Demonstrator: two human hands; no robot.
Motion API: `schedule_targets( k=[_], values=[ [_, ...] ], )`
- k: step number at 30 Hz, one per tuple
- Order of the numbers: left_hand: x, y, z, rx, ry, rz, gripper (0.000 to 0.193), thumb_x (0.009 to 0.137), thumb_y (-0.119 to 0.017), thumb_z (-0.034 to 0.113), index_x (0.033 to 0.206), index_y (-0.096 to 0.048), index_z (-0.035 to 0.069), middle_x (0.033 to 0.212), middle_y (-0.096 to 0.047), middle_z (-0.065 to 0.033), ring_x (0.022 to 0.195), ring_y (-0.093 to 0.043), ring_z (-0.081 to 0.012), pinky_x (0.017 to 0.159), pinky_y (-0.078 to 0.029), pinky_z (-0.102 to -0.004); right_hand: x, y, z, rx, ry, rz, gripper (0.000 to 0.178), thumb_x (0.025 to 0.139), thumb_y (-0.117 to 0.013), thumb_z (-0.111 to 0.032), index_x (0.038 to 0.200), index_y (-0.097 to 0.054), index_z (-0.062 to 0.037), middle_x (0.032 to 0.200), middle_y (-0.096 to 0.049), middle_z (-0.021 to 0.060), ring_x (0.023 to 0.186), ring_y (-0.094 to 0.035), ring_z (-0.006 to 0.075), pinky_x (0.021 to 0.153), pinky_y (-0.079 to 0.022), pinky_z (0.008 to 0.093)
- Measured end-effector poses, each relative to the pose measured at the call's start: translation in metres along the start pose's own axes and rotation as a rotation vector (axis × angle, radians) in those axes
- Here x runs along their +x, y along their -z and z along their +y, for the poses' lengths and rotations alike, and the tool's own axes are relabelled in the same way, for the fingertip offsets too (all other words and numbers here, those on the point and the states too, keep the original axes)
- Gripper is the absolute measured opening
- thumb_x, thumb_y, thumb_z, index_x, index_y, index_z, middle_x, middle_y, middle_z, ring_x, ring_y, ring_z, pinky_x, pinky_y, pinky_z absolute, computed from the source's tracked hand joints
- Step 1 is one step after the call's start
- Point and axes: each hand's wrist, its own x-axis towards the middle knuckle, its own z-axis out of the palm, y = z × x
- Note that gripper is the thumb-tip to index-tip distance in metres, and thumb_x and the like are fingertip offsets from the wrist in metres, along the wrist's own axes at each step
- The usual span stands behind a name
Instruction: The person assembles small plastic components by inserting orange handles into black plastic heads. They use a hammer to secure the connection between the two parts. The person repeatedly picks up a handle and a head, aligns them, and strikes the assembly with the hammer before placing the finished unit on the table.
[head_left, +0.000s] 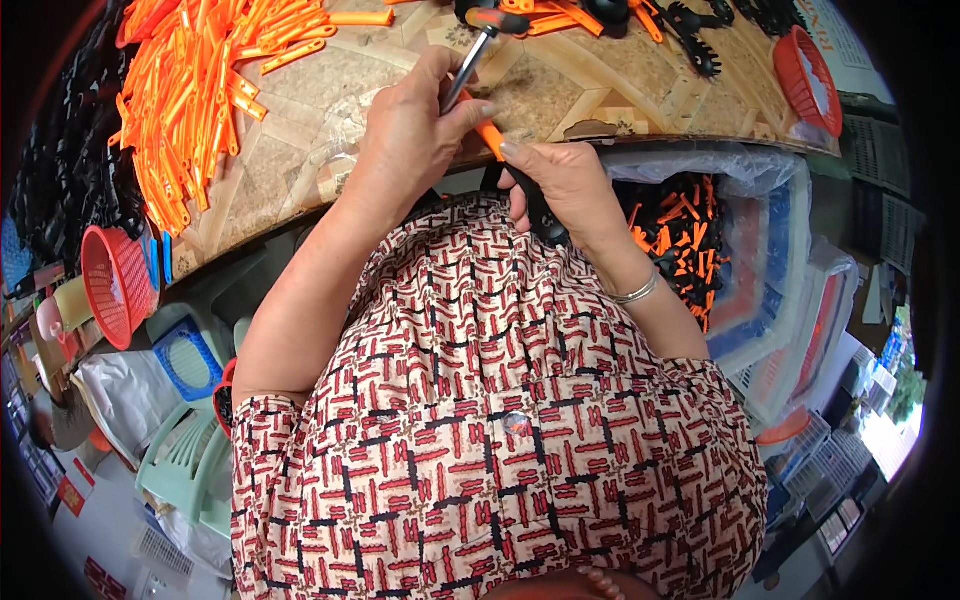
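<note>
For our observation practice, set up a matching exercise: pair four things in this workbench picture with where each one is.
Things:
1. hammer
2. pile of orange strips
3. red basket
4. silver bracelet

Places:
A. at the table's left edge, beside a blue grid piece
B. on the right wrist
C. gripped in the left hand
D. spread over the table's left part

Pairs: 1-C, 2-D, 3-A, 4-B
</note>
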Motion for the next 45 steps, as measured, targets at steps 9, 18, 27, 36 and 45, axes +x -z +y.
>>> schedule_targets(
  k=[9, 18, 27, 36, 45],
  values=[
    [-0.034, 0.037, 0.019, -0.383, 0.11, -0.004, 0.037, 0.101, -0.064, 0.02, 0.134, -0.059, 0.004, 0.077, -0.057, 0.0022, 0.062, -0.054, -0.0052, 0.055, -0.043, -0.0203, -0.002, -0.005, 0.002, -0.163, 0.071, 0.087, 0.045, 0.102, -0.063, -0.033, 0.077, -0.068, 0.0042, 0.056, -0.065, 0.0082, 0.045, -0.06, 0.0125, 0.044, -0.047, 0.0259],
    [-0.087, 0.042, -0.004, 0.102, -0.104, 0.095, 0.038, 0.102, -0.059, 0.003, 0.139, -0.064, 0.012, 0.082, -0.06, 0.0008, 0.07, -0.055, -0.0059, 0.063, -0.047, -0.021, -0.002, -0.005, 0.0, -0.071, 0.029, -0.002, 0.031, 0.101, -0.064, -0.025, 0.086, -0.066, 0.0016, 0.063, -0.066, 0.0078, 0.048, -0.061, 0.0131, 0.047, -0.048, 0.0237],
    [-0.083, 0.04, 0.009, 0.706, -0.386, 0.134, 0.054, 0.082, -0.068, -0.011, 0.128, -0.072, 0.017, 0.086, -0.066, -0.008, 0.069, -0.064, -0.0204, 0.063, -0.052, -0.0326, 0.003, -0.002, 0.003, -0.068, 0.037, -0.026, 0.027, 0.101, -0.064, -0.023, 0.088, -0.067, 0.0014, 0.064, -0.066, 0.0083, 0.049, -0.062, 0.0148, 0.048, -0.05, 0.0253],
    [-0.073, 0.034, 0.01, 0.375, -0.317, 0.048, 0.051, 0.082, -0.072, -0.003, 0.126, -0.073, 0.023, 0.077, -0.061, -0.008, 0.068, -0.064, -0.0254, 0.059, -0.05, -0.0362, 0.004, -0.002, 0.0, -0.086, 0.014, -0.032, 0.028, 0.101, -0.062, -0.021, 0.089, -0.069, 0.0037, 0.064, -0.067, 0.009, 0.049, -0.063, 0.0145, 0.049, -0.05, 0.026],
    [-0.067, 0.072, -0.006, -0.396, 0.055, 0.275, 0.035, 0.101, -0.063, 0.007, 0.135, -0.066, 0.008, 0.082, -0.056, 0.0078, 0.066, -0.047, -0.0015, 0.055, -0.036, -0.0184, -0.061, 0.156, -0.038, -0.873, 0.079, 0.027, 0.028, 0.099, -0.066, -0.024, 0.083, -0.07, -0.0017, 0.066, -0.067, 0.0036, 0.061, -0.065, 0.0135, 0.056, -0.05, 0.0322]
  ],
)
